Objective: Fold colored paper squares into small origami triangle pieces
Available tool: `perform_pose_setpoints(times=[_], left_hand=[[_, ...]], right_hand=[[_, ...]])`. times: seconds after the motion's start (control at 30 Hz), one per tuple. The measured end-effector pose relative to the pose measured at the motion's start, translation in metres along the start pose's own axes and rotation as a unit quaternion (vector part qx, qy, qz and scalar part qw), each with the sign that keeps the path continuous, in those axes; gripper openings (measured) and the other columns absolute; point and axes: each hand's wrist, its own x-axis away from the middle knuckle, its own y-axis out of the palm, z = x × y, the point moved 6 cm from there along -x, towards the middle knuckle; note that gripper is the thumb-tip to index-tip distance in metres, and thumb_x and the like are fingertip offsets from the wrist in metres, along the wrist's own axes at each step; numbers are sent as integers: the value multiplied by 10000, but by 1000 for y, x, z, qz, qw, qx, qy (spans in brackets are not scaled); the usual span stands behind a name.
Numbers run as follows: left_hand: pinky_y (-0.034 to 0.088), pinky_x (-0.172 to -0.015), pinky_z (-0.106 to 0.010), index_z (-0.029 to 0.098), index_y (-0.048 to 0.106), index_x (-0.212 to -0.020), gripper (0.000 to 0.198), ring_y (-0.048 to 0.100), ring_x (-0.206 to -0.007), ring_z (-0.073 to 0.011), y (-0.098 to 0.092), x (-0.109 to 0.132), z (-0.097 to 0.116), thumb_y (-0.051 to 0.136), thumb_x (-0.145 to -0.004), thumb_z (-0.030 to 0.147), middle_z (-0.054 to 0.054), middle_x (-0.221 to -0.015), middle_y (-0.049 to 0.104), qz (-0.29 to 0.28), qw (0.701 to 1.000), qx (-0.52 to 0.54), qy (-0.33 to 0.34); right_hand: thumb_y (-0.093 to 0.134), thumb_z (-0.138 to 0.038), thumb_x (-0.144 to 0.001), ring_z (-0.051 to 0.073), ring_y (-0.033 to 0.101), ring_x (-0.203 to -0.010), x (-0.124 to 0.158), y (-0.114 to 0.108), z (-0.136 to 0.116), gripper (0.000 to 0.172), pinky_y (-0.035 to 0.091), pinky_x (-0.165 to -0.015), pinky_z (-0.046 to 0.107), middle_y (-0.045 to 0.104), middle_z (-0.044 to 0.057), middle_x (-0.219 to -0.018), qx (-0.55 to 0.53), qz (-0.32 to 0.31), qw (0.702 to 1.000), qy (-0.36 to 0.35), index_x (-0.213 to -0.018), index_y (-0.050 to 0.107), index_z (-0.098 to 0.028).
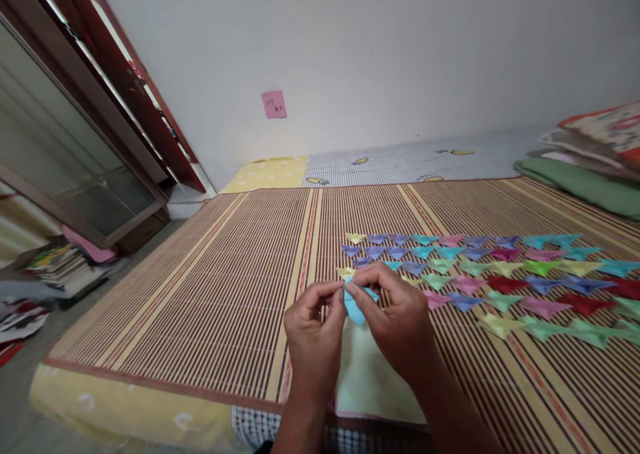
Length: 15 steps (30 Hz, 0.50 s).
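Observation:
A light blue piece of folded paper (356,309) is pinched between both hands, above the near part of the striped mat. My left hand (316,324) grips its upper left corner with thumb and forefinger. Closed on its upper right side is my right hand (400,317), whose fingers hide part of the folds. Beneath my wrists lies a pale green sheet stack (377,381). Beyond and to the right, rows of folded paper pieces (505,284) in many colours rest on the mat.
The striped bamboo mat (225,294) covers a bed against a white wall (375,54) bearing a pink note (274,105). Folded bedding (590,181) is piled at the far right. Books (65,274) stand on the left beside a glass-panelled door (80,127).

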Motion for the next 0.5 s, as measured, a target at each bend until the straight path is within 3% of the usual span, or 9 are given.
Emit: perform_pose_setpoints(times=[0.13,0.33,0.5], left_hand=[[550,-747,-287,221,804,-899,90,695,-764,-180,0,0,0,718,-885,201,-28,-823,758,-4,1000,-3,5],[549,-775,-293,224,802,-906,89,707,-818,-190,2,-1,0,717,-890,207,-33,-850,761,-27,1000,-3,7],[563,-728,-278,191,789,-873,52,717,-755,-181,4,-3,-6,748,-853,217,-38,-812,777,-31,995,70,-65]], right_hand=[[606,-132,-913,202,685,-894,0,0,-1,135,553,-788,360,695,31,-897,-12,0,1000,-1,-816,612,-226],[630,-148,-886,194,697,-823,0,-1,4,101,558,-720,325,705,15,-835,-20,12,999,28,-823,606,-224],[652,-184,-873,187,690,-784,2,0,11,62,547,-699,309,720,9,-834,-23,-16,996,79,-927,664,-213]])
